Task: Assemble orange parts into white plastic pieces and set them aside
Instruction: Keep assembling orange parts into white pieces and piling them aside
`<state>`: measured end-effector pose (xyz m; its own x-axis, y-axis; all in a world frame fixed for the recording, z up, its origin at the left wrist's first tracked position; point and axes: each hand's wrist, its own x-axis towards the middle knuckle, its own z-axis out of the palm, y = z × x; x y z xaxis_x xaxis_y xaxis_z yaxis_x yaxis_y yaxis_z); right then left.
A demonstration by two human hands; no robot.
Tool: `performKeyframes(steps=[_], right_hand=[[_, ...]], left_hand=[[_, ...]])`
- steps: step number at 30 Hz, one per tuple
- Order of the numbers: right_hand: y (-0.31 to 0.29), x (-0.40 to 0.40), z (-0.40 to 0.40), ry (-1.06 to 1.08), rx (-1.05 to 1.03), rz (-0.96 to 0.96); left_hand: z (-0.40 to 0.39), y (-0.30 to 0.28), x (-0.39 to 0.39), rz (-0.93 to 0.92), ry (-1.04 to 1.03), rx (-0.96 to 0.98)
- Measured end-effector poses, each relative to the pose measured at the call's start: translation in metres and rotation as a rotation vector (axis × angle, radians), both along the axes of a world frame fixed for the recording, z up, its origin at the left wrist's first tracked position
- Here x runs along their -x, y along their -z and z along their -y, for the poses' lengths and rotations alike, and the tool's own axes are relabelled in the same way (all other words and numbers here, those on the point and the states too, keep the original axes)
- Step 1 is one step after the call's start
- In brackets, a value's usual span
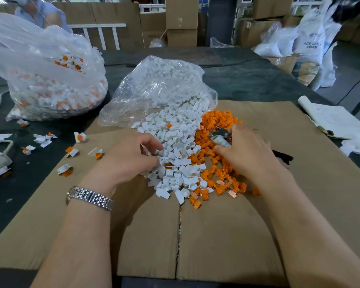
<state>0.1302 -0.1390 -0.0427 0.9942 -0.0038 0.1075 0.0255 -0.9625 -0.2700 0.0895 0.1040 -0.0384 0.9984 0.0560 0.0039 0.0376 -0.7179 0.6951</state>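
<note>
White pieces lie left of orange parts on cardboard; bag behind.

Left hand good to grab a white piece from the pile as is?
Probably yes. The left hand already rests at the edge of the white pile, nothing between them.

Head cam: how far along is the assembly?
Done: a few assembled pieces lie scattered left of the cardboard, more in the left bag. In hand: left hand picks in the white pile; right hand grips a small metal tool over the orange parts. Left: both loose piles remain large, so most is undone.
</note>
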Motion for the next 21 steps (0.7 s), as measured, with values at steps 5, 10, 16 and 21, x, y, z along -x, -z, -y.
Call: performKeyframes(steps=[5,10,16,21], right_hand=[[0.008,-0.001,-0.003,-0.032,0.009,0.015],[0.009,-0.002,-0.002,-0.064,-0.026,0.009],[0.000,0.003,0.003,-0.183,-0.115,0.171],[0.005,0.008,-0.007,-0.227,0.149,0.113]], left_hand=[[-0.004,0.004,-0.003,-0.019,0.070,-0.103],[0.001,0.013,-0.009,0.088,0.013,-0.185],[0.004,0.013,-0.008,0.221,-0.065,-0.071],[0.011,0.002,-0.002,0.255,-0.125,0.260]])
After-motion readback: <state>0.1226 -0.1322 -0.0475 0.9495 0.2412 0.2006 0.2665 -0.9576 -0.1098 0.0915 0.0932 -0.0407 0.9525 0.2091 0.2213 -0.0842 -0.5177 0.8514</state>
